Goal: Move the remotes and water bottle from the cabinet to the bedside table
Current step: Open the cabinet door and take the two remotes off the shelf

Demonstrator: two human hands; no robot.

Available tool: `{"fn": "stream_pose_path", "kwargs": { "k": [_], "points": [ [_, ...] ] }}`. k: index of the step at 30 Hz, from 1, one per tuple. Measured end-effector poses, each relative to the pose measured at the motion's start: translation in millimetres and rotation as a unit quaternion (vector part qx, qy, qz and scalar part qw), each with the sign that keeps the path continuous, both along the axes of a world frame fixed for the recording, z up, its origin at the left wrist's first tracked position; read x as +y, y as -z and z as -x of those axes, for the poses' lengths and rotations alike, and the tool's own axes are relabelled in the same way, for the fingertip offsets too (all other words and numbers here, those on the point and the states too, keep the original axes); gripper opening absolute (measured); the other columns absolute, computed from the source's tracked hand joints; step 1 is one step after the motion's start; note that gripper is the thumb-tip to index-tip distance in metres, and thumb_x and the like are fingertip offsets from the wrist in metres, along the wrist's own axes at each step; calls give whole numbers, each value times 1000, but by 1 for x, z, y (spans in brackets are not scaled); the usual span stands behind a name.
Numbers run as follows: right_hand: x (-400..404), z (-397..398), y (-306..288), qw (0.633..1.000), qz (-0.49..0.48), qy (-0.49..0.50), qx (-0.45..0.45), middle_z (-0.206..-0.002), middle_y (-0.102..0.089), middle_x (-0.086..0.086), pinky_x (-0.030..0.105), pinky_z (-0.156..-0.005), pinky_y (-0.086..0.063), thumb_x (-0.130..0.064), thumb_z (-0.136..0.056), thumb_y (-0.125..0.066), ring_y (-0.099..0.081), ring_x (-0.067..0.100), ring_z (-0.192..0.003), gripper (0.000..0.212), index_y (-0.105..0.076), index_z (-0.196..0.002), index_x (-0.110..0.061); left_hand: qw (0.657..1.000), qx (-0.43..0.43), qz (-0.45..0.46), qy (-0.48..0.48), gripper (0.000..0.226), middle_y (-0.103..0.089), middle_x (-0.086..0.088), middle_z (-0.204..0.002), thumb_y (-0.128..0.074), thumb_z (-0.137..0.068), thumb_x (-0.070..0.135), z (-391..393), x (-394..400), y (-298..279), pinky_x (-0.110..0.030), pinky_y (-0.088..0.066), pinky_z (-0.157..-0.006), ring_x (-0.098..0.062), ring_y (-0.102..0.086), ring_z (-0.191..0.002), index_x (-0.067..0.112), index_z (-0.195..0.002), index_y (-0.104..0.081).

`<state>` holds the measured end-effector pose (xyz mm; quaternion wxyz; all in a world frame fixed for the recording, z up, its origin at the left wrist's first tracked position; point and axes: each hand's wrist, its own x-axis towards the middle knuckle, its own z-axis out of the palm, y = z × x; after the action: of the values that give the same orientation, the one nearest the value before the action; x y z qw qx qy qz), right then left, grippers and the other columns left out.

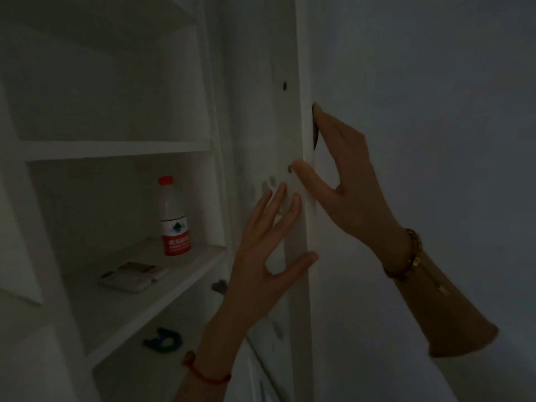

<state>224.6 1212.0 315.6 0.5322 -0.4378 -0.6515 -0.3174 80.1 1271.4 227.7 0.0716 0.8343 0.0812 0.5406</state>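
Observation:
A clear water bottle (174, 219) with a red cap and red label stands upright on the middle shelf (116, 311) of a white cabinet. In front of it, to the left, white remotes (133, 275) lie flat side by side. My right hand (345, 184) grips the edge of the open cabinet door (406, 82), fingertips tucked into its dark handle cutout and thumb on the inner face. My left hand (258, 256) rests spread on the door's inner side, holding nothing, thumb at the door edge. Both hands are to the right of the bottle and apart from it.
The room is dim. A bare shelf (116, 149) sits above the bottle. On the shelf below lies a dark green ring-shaped object (162, 339). A metal hinge (219, 285) shows on the cabinet's side wall. The door fills the right half of the view.

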Motion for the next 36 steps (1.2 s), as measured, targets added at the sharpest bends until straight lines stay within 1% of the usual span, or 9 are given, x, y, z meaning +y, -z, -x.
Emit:
{"fn": "stream_pose_path", "kwargs": {
  "k": [2,6,11,13,19,22,28,33,36],
  "points": [
    [0,-17,0,999,8,36,-25,-152,-36,1,34,-116,-24,-37,-97,-45,-36,16,-136,63,-26,-148,-6,1000,14,-1,3,75,-15,2,-161,-68,-88,31,-17,1,2,-45,-19,-120,-14,-9,-149,17,-150,-27],
    [1,-47,2,995,49,89,-14,-153,-33,1,46,-113,-29,-43,-99,-34,-29,21,-141,63,-18,-151,-11,1000,15,-6,0,74,-11,1,-162,-64,-91,32,-51,2,4,-52,-18,-118,-11,-8,-149,19,-151,-23],
    [5,-82,1,984,77,160,-16,-158,-24,0,45,-118,-20,-41,-100,-27,-17,21,-146,61,-14,-152,-13,1000,17,-5,-15,73,-7,3,-163,-59,-93,35,-93,8,5,-53,-16,-118,-13,-5,-150,24,-152,-19],
    [8,-98,0,979,82,185,-29,-159,-22,0,47,-119,-17,-39,-101,-28,-14,21,-147,59,-14,-152,-14,999,25,-12,-31,73,-5,4,-163,-58,-92,36,-109,13,5,-52,-14,-119,-12,-4,-150,26,-152,-17],
    [28,-150,-2,964,100,238,-66,-161,-15,-1,48,-121,-5,-39,-102,-25,-5,17,-149,58,-11,-152,-13,994,63,-21,-82,76,6,7,-162,-53,-92,40,-154,32,5,-44,-3,-121,-10,5,-149,30,-153,-8],
    [41,-171,-3,961,107,244,-77,-161,-14,-1,48,-121,-2,-40,-102,-23,-4,16,-149,59,-11,-152,-12,991,73,-25,-108,77,8,6,-162,-52,-93,40,-173,42,6,-43,0,-120,-10,7,-149,30,-153,-5],
    [66,-202,-4,963,121,228,-77,-160,-16,4,49,-121,-4,-41,-100,-21,-6,20,-149,61,-11,-152,-9,985,83,-30,-146,78,10,4,-162,-53,-93,37,-204,63,8,-50,-5,-120,-11,9,-149,28,-153,-4],
    [75,-211,-3,971,114,195,-81,-160,-17,5,47,-122,-4,-40,-100,-23,-7,21,-149,61,-13,-151,-8,986,66,-32,-149,73,3,4,-163,-47,-93,45,-209,66,10,-48,-4,-120,-11,4,-149,28,-153,-9],
    [77,-212,-2,976,110,173,-71,-160,-16,5,46,-122,-4,-42,-100,-23,-7,21,-149,63,-11,-151,-9,986,63,-39,-150,75,1,5,-163,-54,-92,41,-207,64,9,-47,-2,-120,-10,3,-149,28,-153,-11]
  ]
}}
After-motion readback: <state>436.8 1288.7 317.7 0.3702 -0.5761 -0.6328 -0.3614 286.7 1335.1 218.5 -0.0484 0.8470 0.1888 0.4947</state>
